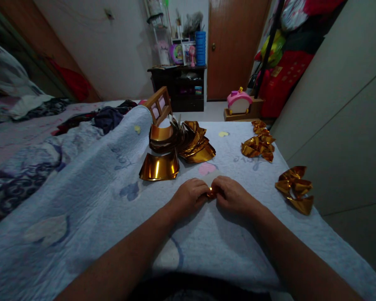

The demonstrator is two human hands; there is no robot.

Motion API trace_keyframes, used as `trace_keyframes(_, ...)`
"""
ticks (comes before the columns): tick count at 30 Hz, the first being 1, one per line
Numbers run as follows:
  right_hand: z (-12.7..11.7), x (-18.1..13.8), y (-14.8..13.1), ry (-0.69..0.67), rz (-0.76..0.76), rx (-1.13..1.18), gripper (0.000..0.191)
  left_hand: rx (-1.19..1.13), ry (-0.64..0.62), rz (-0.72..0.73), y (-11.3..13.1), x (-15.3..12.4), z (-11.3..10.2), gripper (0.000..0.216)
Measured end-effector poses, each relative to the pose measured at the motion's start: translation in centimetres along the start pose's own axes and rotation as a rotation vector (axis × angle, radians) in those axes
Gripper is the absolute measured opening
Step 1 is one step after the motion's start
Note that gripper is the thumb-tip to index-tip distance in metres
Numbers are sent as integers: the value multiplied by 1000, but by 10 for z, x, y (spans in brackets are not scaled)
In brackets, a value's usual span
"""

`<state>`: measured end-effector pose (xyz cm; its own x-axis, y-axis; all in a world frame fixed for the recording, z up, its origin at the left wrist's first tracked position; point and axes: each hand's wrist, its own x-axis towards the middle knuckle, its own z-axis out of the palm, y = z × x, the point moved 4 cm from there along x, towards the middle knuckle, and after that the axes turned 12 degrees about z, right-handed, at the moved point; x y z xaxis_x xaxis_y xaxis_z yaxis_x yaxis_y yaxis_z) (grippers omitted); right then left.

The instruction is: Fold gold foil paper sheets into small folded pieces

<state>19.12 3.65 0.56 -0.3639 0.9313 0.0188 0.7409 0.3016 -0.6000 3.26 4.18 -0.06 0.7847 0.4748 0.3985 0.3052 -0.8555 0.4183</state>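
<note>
My left hand and my right hand meet at the middle of the light blue quilt, knuckles up and fingers curled. Between them they pinch a small sheet of gold paper, whose pale back side shows above the fingers and whose shiny gold edge glints between the thumbs. A pile of curled gold paper sheets lies just beyond the hands.
Folded gold paper pieces lie in a heap at the far right and in a second heap near the quilt's right edge. A small wooden chair back stands behind the pile. A grey wall borders the right. Clothes lie at left.
</note>
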Motion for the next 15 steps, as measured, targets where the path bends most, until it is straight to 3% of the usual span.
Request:
trace_keyframes(3, 0, -3, -6, -32, -34, -35, 20, 3, 5, -61, -2, 0, -3, 2)
trace_keyframes(8, 5, 0, -4, -43, -10, -92, 8, 39, -20, -120, -4, -1, -7, 7)
trace_keyframes(15, 9, 4, 0, -69, 14, -103, 6, -7, -59, -83, -3, -2, -6, 3)
